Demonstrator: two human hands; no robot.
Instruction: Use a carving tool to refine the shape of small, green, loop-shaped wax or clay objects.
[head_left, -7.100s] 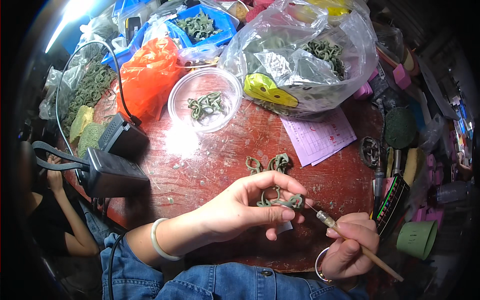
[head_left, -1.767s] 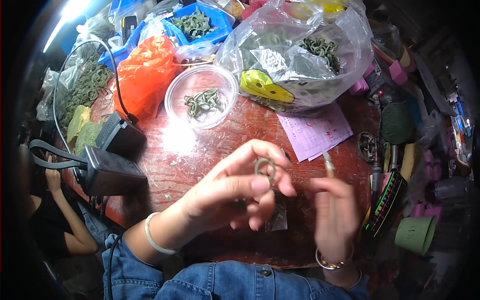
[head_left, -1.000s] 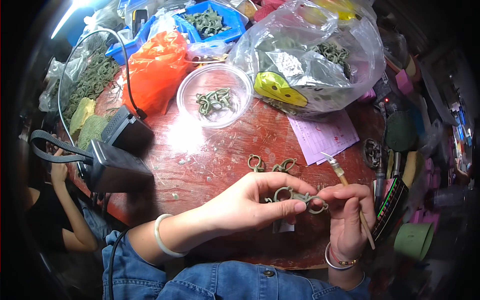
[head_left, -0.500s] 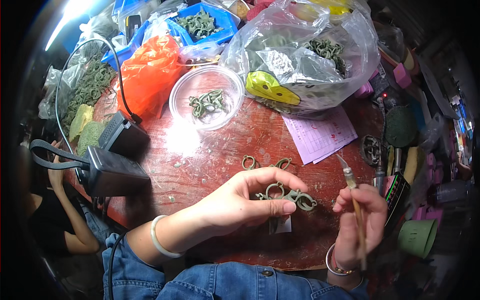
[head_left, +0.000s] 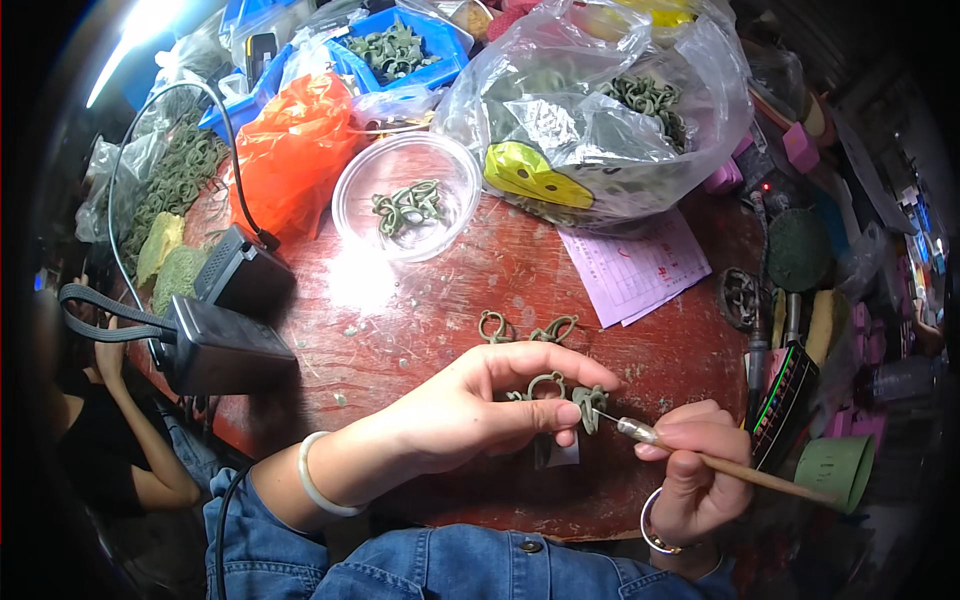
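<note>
A small grey-green ringed piece (head_left: 590, 400) is pinched between the thumb and fingers of my left hand (head_left: 490, 400), above the near part of the table. My right hand (head_left: 705, 455) grips a wooden-handled tool (head_left: 735, 469) with a thin pale tip, pen-fashion. That tip points left and meets or nearly meets the right-hand ring of the piece; contact is too small to tell. Just beyond my left fingers, two more ringed bits (head_left: 553, 330) show on the table, partly hidden by my hand. A small white tag (head_left: 563, 451) shows below my thumb.
A round clear tub (head_left: 455, 235) holds similar green pieces. Behind it are an orange bag (head_left: 292, 140), a blue bin (head_left: 440, 70) and a large clear bag (head_left: 470, 100). Pink papers (head_left: 640, 275) lie at right. Black boxes (head_left: 225, 345) with a cable stand at left.
My right hand has swung the tool from upright to slanting, bringing its tip left to the piece. In my left hand, the piece has turned so its right-hand ring looks narrower.
</note>
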